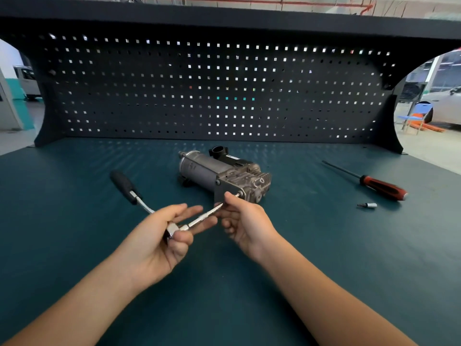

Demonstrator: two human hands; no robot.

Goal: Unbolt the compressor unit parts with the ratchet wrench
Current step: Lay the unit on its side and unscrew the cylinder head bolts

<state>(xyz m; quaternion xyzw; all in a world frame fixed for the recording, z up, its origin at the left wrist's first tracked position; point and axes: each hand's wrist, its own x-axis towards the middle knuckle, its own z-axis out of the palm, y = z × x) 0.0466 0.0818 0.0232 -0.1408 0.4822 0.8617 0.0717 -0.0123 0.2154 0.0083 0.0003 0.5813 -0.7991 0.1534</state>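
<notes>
1. Gripping the chrome head of the ratchet wrench (172,231), the left hand (159,243) sits nearest the camera. Its thumb is curled over the head, and its longer fingers lie straighter beneath the extension bar (203,217) that juts from it.
2. From that hand the wrench's bent shank runs up and to the left to a black handle (124,184). Whether the handle touches the table (349,233) I cannot tell.
3. Just to the right, the right hand (242,221) pinches the far end of the extension bar between thumb and fingertips, with its other fingers loosely curled.
4. Past those fingertips the bar's tip meets a bolt (238,195) at the near lower corner of the compressor unit (214,173), so the unit lies just beyond both hands and is joined to them by the bar.
5. The compressor unit lies on its side on the teal table. Its grey cylinder points back and to the left, and its finned end faces right.
6. Well apart to the right lies a small bit socket (369,205). Beyond it is a screwdriver (381,188) with a red and black handle, its shaft pointing up and to the left.
7. A dark pegboard (212,91) stands along the back of the table. Past its right edge are a blue chair (415,116) and a white car (446,106).
</notes>
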